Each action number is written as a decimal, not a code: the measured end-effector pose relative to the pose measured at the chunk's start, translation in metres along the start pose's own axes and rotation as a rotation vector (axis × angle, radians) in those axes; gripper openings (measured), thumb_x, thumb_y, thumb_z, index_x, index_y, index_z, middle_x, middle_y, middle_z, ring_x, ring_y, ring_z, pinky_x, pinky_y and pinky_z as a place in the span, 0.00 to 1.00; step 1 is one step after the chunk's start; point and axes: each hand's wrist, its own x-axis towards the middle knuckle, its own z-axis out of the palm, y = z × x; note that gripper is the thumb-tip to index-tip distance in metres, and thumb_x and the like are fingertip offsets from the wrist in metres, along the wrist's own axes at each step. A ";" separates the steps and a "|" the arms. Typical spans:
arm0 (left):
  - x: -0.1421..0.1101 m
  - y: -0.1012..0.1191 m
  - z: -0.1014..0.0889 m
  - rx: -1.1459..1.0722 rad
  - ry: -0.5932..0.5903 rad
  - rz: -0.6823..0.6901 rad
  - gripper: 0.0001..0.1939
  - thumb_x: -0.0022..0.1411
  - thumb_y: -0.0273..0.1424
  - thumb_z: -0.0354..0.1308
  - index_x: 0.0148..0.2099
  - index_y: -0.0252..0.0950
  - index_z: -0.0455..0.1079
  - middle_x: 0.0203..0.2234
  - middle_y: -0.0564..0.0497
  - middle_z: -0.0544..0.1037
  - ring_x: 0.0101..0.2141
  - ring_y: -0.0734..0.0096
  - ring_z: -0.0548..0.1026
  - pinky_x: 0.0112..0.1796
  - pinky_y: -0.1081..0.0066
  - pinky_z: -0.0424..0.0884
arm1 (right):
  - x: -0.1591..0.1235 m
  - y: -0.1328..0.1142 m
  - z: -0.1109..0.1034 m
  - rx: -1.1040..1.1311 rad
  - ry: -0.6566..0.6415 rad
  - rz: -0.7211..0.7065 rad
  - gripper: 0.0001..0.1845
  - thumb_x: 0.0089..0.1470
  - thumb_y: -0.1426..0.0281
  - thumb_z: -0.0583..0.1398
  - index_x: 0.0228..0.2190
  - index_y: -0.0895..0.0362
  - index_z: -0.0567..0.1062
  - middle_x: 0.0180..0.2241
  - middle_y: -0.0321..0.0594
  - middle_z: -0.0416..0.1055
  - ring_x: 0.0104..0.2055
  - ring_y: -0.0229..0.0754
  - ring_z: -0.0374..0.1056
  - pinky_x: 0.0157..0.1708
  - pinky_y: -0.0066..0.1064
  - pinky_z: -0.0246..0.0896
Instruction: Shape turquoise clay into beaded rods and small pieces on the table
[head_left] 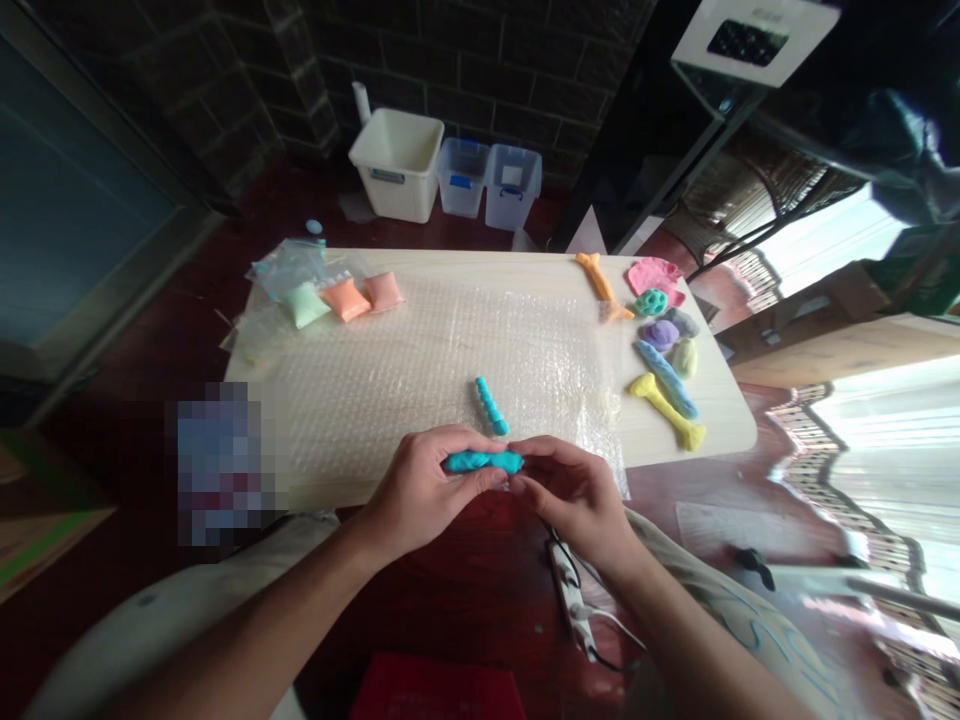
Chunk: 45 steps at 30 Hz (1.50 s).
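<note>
While I look down from the head view, both of my hands meet just in front of the near edge of the tabletop point(724, 415), and between them is the turquoise clay roll point(484, 462). With my left hand point(431, 490) I hold it from its left side, the fingers curled behind and the thumb pressed along the front. With my right hand point(581, 500) I pinch its right end between thumb and forefinger; the other fingers are bent and partly hidden. The surface of the roll looks lumpy and twisted, so I judge that the step in hand is shaping by pressure. Such a move calls, I think, for a soft and even squeeze, because the material may flatten easily. Near my fingers, on the bubble wrap point(420, 370), lies a beaded turquoise piece point(491, 405).

As for containers, at the far left of the tabletop are three small packets, filled with pale green point(304, 305), orange point(346, 299) and pink point(384, 291) material, beside loose transparent bags point(289, 262). On the floor beyond stand a white basket point(394, 195) and two clear plastic boxes point(460, 195); what they contain I cannot distinguish.
</note>
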 end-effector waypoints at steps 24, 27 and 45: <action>-0.002 0.007 0.004 -0.084 0.018 0.063 0.06 0.62 0.25 0.67 0.42 0.39 0.82 0.40 0.47 0.85 0.43 0.63 0.83 0.47 0.65 0.78 | 0.001 -0.012 0.004 -0.040 0.049 0.054 0.18 0.54 0.64 0.74 0.45 0.54 0.82 0.41 0.43 0.81 0.41 0.43 0.77 0.41 0.33 0.76; -0.003 0.010 0.004 0.008 0.044 0.161 0.07 0.61 0.23 0.67 0.40 0.39 0.82 0.38 0.48 0.85 0.41 0.65 0.83 0.45 0.66 0.79 | 0.002 -0.009 0.002 -0.007 0.016 0.132 0.17 0.55 0.63 0.73 0.44 0.56 0.83 0.35 0.42 0.83 0.36 0.42 0.78 0.39 0.34 0.76; -0.003 0.004 0.004 0.012 0.014 -0.022 0.09 0.64 0.34 0.68 0.46 0.39 0.83 0.40 0.48 0.87 0.39 0.64 0.85 0.42 0.69 0.79 | 0.002 -0.012 0.001 -0.040 0.003 0.028 0.14 0.55 0.65 0.73 0.43 0.53 0.81 0.41 0.42 0.80 0.42 0.43 0.76 0.42 0.34 0.74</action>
